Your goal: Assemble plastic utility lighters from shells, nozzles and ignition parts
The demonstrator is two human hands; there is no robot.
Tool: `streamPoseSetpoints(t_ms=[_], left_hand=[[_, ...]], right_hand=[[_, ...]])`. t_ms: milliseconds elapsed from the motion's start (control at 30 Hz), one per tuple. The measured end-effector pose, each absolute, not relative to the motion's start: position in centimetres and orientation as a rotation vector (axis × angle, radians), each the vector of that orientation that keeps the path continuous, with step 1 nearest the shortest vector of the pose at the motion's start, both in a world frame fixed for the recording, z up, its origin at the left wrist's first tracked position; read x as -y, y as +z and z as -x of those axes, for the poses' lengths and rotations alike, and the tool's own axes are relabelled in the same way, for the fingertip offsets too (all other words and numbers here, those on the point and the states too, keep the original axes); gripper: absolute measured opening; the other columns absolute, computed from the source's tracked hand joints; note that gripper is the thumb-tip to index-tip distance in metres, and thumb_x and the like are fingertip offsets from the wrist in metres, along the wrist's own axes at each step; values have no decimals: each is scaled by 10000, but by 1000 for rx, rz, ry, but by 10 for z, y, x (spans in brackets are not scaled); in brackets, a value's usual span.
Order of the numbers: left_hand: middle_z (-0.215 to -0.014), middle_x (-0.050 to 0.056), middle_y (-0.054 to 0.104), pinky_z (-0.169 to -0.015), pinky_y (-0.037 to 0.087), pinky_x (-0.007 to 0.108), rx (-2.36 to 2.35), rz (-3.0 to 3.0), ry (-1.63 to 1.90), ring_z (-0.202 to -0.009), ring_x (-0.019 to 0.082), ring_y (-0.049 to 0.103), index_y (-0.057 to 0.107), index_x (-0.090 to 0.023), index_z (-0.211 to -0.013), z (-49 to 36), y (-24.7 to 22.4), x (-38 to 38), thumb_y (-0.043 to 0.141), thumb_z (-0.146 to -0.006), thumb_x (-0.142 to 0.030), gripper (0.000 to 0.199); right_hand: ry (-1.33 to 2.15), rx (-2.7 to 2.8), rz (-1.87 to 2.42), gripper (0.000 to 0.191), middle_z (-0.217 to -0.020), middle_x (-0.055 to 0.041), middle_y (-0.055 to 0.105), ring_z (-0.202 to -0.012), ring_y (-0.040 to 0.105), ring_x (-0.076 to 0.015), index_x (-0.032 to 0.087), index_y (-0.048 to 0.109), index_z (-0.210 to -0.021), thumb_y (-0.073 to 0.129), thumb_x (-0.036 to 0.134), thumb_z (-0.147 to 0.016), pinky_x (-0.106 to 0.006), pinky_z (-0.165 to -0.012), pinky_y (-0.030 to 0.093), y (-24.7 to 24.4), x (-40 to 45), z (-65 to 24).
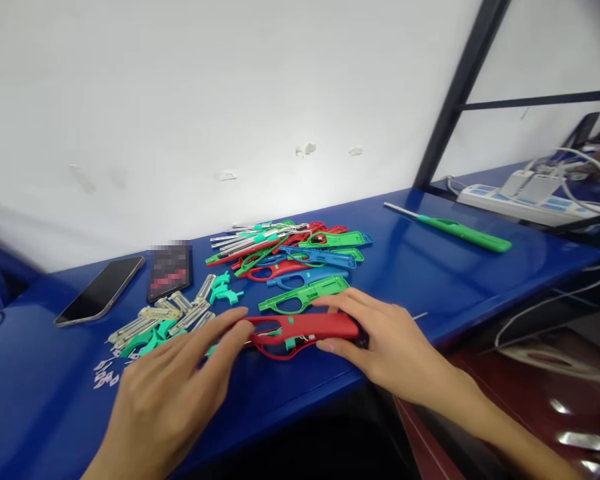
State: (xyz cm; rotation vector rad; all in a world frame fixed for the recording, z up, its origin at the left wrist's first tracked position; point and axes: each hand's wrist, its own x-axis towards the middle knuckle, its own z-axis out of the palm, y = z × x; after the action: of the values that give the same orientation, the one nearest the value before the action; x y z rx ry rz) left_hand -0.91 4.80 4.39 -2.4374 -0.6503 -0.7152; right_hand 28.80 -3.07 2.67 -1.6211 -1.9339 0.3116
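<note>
A red gas lighter [320, 325], its two casing halves slightly apart, lies at the desk's front edge. Green parts and a thin wire show in the gap around its trigger opening. My right hand [380, 330] is closed around its right end, thumb in front and fingers behind. At the lighter's left end, my left hand [180, 387] is closed with its fingertips on the tip, covering it. Just behind is an open green casing half [305, 293]. Turquoise trigger pieces [225, 290] and clear fuel tanks [155, 323] lie beyond my left hand.
A pile of red, green and blue casings with metal tubes [280, 247] sits at mid-desk. A whole green lighter [465, 233] lies to the right. Two phones, one black [103, 287], are at left; small white clips [105, 373] lie in front. A power strip [520, 200] stands behind the black frame.
</note>
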Motion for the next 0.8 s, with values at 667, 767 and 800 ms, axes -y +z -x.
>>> streamPoseSetpoints(t_ms=[667,767,800], left_hand=[[-1051,173,794,-685,545,349,1107,2660,-393,-876,309,760,775,-141,-1129,-55,76,-133,503,-1075,-349,346],[-1083,179,751,-746,555,389,1020,2689,-485,-970,324,726,763,-136,-1107,-51,75,-115,411,-1104,-303,390],[-1061,160,744,-770,556,394,969,2727,-511,-974,312,717,762,-145,-1089,-50,74,-108,398,-1112,-299,396]], right_hand=[[325,1917,1624,222,-1262,5,771,-958,794,-212,347,777,-1210,798,387,-992,-375,-913,620,27,31,-289],[261,1908,1638,251,-1263,-7,770,-944,797,-220,348,773,-1236,781,440,-1002,-372,-878,626,25,31,-289],[237,1904,1648,258,-1267,-13,768,-948,798,-225,347,770,-1250,760,457,-1016,-371,-862,628,24,31,-289]])
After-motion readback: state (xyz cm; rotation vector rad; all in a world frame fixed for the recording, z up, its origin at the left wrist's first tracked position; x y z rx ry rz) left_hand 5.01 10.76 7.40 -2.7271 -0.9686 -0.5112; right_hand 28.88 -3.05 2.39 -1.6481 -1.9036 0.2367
